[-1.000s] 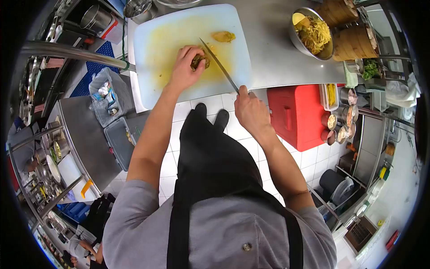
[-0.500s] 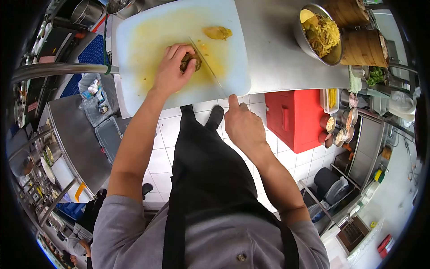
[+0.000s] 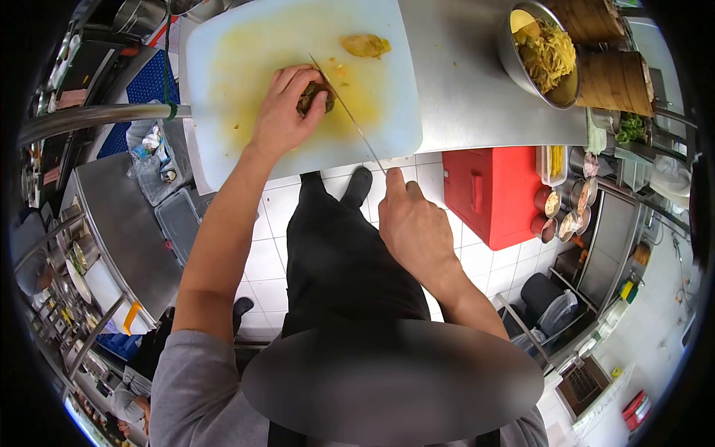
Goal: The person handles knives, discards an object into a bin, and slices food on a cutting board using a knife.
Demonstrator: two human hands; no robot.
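Note:
On a yellow-stained white cutting board, my left hand grips a brownish-green lump of vegetable, its fingers curled over the top and the thumb at the near side. My right hand is wrapped around the handle of a long knife; the handle itself is hidden in the fist. The thin blade slants across the board just right of the lump; whether it touches is hard to tell. Beyond the blade lies a yellowish-brown vegetable piece, with small scraps near it.
A steel bowl of yellow shreds stands right on the steel counter, beside bamboo steamers. Below the counter edge sit a red box and several small containers. A metal rail runs at left.
My right hand and the knife handle have shifted slightly right and down, away from the board. My left hand stays on the lump. The view has tilted a little.

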